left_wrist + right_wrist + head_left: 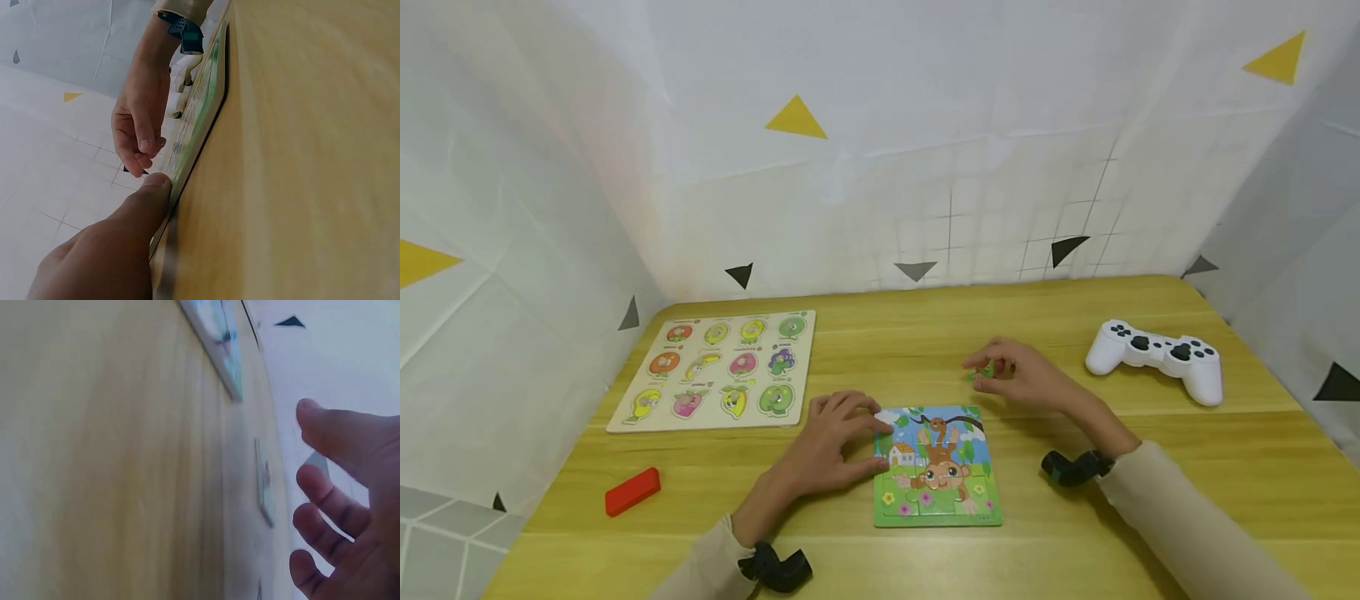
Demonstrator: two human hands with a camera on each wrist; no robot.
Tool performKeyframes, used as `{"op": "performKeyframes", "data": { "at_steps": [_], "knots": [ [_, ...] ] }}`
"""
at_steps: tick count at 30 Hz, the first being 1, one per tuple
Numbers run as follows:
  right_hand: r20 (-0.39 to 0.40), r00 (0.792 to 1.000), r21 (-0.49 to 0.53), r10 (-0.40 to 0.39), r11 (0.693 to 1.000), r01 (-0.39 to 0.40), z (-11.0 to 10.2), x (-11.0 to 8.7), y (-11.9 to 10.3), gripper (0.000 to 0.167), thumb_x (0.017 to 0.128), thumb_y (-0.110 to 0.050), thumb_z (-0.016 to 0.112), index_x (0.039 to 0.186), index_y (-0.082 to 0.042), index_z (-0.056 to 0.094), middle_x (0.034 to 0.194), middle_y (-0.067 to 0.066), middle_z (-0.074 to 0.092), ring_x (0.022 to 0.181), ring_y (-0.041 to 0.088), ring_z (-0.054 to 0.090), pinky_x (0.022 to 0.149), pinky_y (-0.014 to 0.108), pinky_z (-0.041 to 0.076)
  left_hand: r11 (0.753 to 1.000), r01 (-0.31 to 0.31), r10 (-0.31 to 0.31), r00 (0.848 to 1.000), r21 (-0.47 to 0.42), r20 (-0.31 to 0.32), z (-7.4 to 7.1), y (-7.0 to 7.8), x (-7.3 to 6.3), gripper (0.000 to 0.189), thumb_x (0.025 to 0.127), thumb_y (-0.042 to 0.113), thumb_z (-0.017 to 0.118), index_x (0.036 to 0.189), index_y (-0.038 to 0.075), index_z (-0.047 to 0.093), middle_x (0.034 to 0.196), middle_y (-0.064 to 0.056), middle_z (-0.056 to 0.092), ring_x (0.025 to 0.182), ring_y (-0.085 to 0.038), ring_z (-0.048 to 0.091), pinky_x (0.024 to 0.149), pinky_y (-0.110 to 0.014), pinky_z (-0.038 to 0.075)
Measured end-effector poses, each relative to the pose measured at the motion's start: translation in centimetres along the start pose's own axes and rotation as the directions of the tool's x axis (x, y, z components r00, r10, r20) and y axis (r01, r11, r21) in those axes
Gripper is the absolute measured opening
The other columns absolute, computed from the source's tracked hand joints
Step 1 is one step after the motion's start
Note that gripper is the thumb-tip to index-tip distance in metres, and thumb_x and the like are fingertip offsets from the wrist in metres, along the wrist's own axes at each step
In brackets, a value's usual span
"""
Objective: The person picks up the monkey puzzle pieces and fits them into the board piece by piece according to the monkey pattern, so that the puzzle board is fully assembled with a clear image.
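A square jigsaw puzzle [937, 479] with a monkey picture lies flat on the wooden table. My left hand [837, 442] is at its left side, thumb and index fingertips touching the edge; in the left wrist view the thumb [140, 206] rests against the board's rim. Beyond the puzzle, my right hand [1015, 375] hovers over a small green and brown puzzle piece [982, 372], partly hidden by the fingers. In the right wrist view that piece [264, 484] lies on the table, apart from the bent, spread fingers [315, 481].
A wooden fruit puzzle board [715, 371] lies at the left, with a red block [632, 492] nearer the front. On the right sits a white game controller [1156, 358]. Pale sheets [880, 167] with triangles hang behind the table and along its sides.
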State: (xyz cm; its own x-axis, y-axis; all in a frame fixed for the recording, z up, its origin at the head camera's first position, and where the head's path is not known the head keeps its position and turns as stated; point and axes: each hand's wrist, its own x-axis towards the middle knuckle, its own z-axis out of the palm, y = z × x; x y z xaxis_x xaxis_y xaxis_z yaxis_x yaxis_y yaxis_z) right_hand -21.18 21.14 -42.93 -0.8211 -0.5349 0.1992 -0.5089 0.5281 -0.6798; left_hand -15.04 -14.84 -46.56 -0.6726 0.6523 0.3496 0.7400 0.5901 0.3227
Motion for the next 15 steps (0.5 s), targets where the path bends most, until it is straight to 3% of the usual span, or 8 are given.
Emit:
{"op": "performKeyframes", "data": {
  "at_steps": [9, 15],
  "knots": [
    [0.021, 1.000, -0.149, 0.004, 0.989, -0.001, -1.1, 0.1, 2.2, 0.045, 0.089, -0.023, 0.080, 0.131, -0.010, 0.070, 0.122, 0.010, 0.069, 0.108, 0.028, 0.054, 0.088, 0.041, 0.038, 1.000, -0.007, 0.007, 1.000, 0.007, -0.007, 0.3, -0.1, 0.0, 0.038, 0.090, 0.056, 0.071, 0.122, 0.036, 0.070, 0.134, 0.005, 0.058, 0.134, -0.016, 0.045, 0.104, -0.051, 0.028],
    [0.056, 0.998, -0.195, 0.035, 0.980, -0.023, -1.6, 0.6, 2.5, 0.055, 0.088, -0.030, 0.081, 0.136, -0.009, 0.066, 0.122, 0.010, 0.067, 0.099, 0.023, 0.049, 0.081, 0.036, 0.034, 1.000, -0.004, 0.004, 1.000, -0.005, -0.009, 0.0, 0.1, 0.0, 0.039, 0.089, 0.056, 0.071, 0.121, 0.034, 0.071, 0.134, 0.004, 0.058, 0.134, -0.017, 0.045, 0.104, -0.052, 0.028]
  ]
}}
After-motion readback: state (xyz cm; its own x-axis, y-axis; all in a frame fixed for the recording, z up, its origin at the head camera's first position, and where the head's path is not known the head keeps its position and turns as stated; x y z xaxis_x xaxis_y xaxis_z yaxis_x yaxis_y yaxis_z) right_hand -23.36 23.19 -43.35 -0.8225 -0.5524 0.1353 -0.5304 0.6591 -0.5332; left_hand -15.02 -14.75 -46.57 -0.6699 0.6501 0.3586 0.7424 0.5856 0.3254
